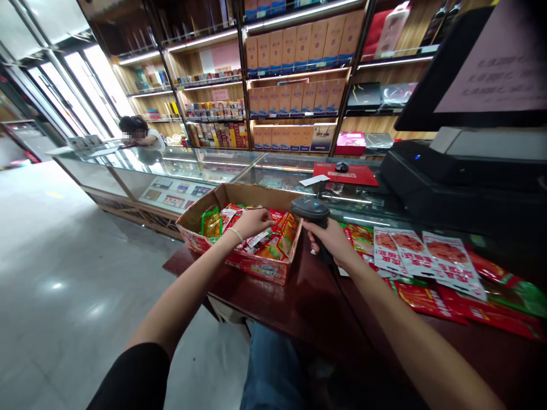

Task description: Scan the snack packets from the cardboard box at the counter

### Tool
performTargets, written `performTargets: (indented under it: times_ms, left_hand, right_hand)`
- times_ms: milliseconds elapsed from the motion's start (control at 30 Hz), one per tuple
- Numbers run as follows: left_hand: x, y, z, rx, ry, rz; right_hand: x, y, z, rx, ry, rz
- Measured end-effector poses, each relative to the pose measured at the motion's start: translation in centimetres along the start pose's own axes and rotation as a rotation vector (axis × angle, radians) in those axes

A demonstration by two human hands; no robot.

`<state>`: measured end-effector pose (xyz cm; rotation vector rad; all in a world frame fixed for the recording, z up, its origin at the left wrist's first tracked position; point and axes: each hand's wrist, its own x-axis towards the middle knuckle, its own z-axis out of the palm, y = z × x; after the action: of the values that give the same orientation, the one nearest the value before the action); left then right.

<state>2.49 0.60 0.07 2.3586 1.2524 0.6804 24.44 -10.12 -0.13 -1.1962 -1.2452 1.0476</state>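
My right hand [331, 242] is wrapped round the handle of a black barcode scanner [311, 209], whose head points left over the box's right rim. A cardboard box [256, 271] with a printed red outside stands on the dark red table. Inside it lie several shiny snack packets [280, 242], mostly red with green, and a white label shows on one. My left hand [253, 223] reaches over the box's near side, fingers curled and closed on a red snack packet [277, 219] among them. The fingertips are partly hidden.
Several snack packets [453, 259] spread over the table at right. A cable runs from the scanner. Behind stand a glass counter [273, 162], a red mat [359, 175] with a mouse [342, 167], and a monitor [427, 85]. A person [143, 136] leans on the counter far left.
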Motion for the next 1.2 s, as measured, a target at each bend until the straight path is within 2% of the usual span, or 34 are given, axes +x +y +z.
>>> performTargets:
  times_ms: [67,200,233,267,300,333,433,500,567,633,767,900,1067,1200]
  left_hand:
    - [1.5,1.3,1.4,0.048,-0.167,-0.058]
    - [3.3,2.5,3.9,0.125,-0.664,-0.260]
    - [3.4,2.5,4.2,0.136,-0.740,-0.271]
    - [3.5,2.3,4.2,0.146,-0.761,-0.257]
    - [3.5,2.1,4.1,0.155,-0.721,-0.224]
    - [3.5,1.8,3.8,0.162,-0.618,-0.181]
    - [3.7,1.0,2.5,0.128,-0.157,-0.099]
    - [4.0,0.9,1.8,-0.024,0.061,-0.130]
    - [4.1,1.5,1.3,-0.291,0.149,-0.211]
    - [4.0,2.8,1.2,-0.564,0.183,-0.265]
    - [3.0,7.4,1.7,-0.962,0.174,-0.243]
    - [2.1,12.6,4.0,-1.300,0.040,-0.267]
    - [1.8,16.9,9.9,-1.851,-0.228,-0.349]
    - [1.4,17.4,15.9,-2.180,-0.448,-0.465]
  right_hand:
    - [0.0,0.3,-0.6,0.009,0.023,0.009]
    - [-0.6,0.6,-1.8,0.045,0.060,0.023]
    - [-0.9,0.7,-2.2,0.044,0.063,0.025]
    - [-1.2,0.8,-2.6,0.034,0.066,0.025]
    - [-1.5,0.9,-3.1,0.020,0.067,0.024]
    - [-1.7,1.1,-3.6,0.008,0.069,0.021]
    - [-2.4,1.3,-5.0,0.021,0.083,0.012]
    - [-2.9,1.3,-5.9,0.037,0.097,0.014]
    - [-3.5,1.3,-6.6,0.039,0.113,0.014]
    - [-4.1,1.3,-7.5,0.042,0.126,0.005]
    - [-5.5,1.9,-10.0,0.085,0.157,0.001]
    - [-6.6,3.0,-13.3,0.121,0.238,0.031]
    - [-7.9,4.3,-17.1,0.182,0.333,0.041]
    - [-8.7,5.1,-18.4,0.217,0.335,0.032]
